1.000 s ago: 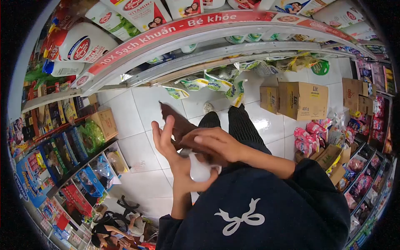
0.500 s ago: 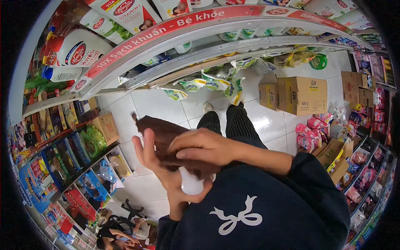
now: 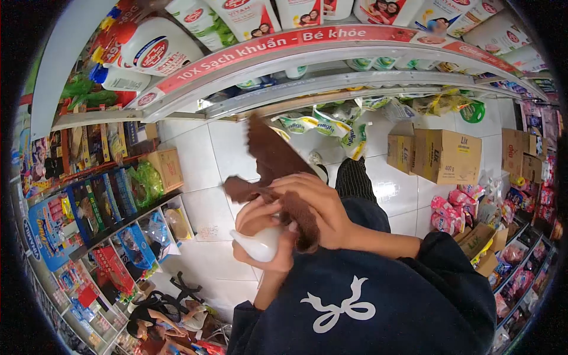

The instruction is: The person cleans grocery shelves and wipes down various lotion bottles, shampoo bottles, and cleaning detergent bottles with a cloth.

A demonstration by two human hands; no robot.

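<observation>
My left hand [image 3: 277,244] is wrapped around a glossy white bottle [image 3: 258,245], whose tapered end points left; the rest of it is hidden by fingers and cloth. A dark brown cloth [image 3: 273,155] is gripped in my right hand [image 3: 326,208], pressed close against my left fingers. One part of the cloth flares up and forward over the floor, another flap hangs to the left, and a bunched fold comes out under my right fingers. Both hands are together in front of my dark sweatshirt.
Ahead stands a shelf [image 3: 278,41] of Lifebuoy bottles, with Sunlight pouches [image 3: 331,125] below it. Lix cartons [image 3: 448,157] and pink packets [image 3: 449,213] are on the tiled floor to the right. Stocked shelves line both sides. Another person [image 3: 155,322] is at lower left.
My left fingers, spread before, have closed in around the bottle. The cloth has swung upward and opened out, and my right hand now bunches it. The view has shifted slightly.
</observation>
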